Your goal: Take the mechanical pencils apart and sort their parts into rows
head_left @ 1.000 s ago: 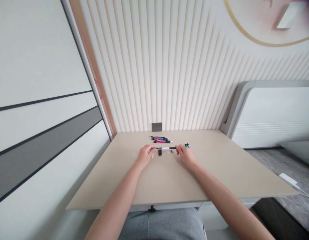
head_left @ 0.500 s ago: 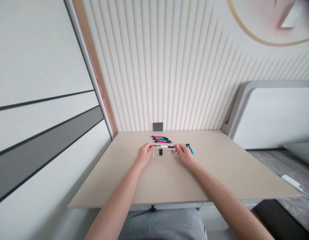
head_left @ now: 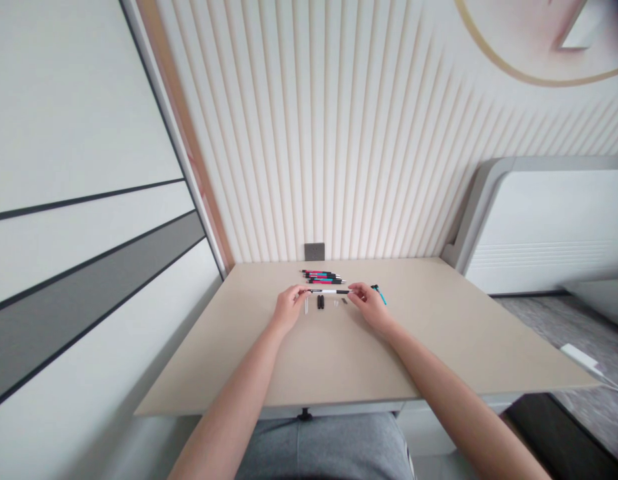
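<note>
A white pen with black ends [head_left: 329, 291] lies level between my two hands, just above or on the table. My left hand [head_left: 287, 309] pinches its left end between thumb and fingers. At the other end, my right hand [head_left: 369, 307] has its fingertips closed round the pen's tip. Below the pen are thin white sticks [head_left: 306, 306], two short black pieces [head_left: 321, 302], tiny pale bits [head_left: 335, 303] and a small dark piece [head_left: 345, 301], too small to make out. Beside my right hand lie blue and black parts [head_left: 381, 295], partly covered by it.
Several red, blue and black pens [head_left: 325, 277] lie in a group at the back of the beige table [head_left: 339, 360]. A dark wall socket [head_left: 315, 251] is behind them. A white cabinet stands left; a grey bed headboard [head_left: 543, 227] stands right.
My right hand's fingers have shifted at the pen's tip and now cover more of the blue parts. My left hand has stayed on the left end. The view has tilted slightly.
</note>
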`<state>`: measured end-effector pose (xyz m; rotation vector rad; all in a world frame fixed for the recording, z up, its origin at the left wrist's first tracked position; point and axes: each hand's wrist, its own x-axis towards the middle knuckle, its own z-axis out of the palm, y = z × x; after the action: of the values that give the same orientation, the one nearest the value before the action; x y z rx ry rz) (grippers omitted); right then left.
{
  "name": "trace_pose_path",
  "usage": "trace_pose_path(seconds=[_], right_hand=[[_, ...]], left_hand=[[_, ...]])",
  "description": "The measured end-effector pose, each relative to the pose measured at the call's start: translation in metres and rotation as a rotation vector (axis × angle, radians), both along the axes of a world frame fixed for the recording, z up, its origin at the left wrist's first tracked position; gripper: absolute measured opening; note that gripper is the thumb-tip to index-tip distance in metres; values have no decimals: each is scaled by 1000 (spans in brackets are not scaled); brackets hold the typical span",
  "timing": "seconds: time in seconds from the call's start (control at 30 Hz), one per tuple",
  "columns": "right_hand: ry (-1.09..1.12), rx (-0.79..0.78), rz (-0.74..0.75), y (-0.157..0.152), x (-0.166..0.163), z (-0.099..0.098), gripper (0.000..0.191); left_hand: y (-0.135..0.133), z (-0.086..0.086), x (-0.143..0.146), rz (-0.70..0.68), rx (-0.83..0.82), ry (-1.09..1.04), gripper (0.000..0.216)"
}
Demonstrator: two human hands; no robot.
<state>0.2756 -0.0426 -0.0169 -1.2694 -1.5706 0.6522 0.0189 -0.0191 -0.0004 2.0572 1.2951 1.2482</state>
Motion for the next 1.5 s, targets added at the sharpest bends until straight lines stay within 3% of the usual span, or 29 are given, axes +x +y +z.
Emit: trace_pose_path(seconds=[0.17,0.33,0.5,0.63,0.83,1.03,1.5], right_hand=[[-86,-82,53,-3,-1,4,51],[-48,-10,54,-4,-1,4,43],[-85,-114,76,-5,-2,4,53],[-53,-31,98,-3,-1,1,36],[-39,-59,99,-5,-1,3,44],[-2,12,80,-6,-2,4,41],[-95,-27,134,-8,-6,5,30]], left_hand=[[-2,3,1,-9,3,1,23],[-2,4,1,-9,6,-1,24],[-3,4,1,-15,-1,-9,25],[-3,5,1,-16,-5,-17,25],[-3,5,1,-14,-17,-37,26],[-1,1,0,-39,-44,-50,26],[-1,1,1,-48,-71,-49,27]])
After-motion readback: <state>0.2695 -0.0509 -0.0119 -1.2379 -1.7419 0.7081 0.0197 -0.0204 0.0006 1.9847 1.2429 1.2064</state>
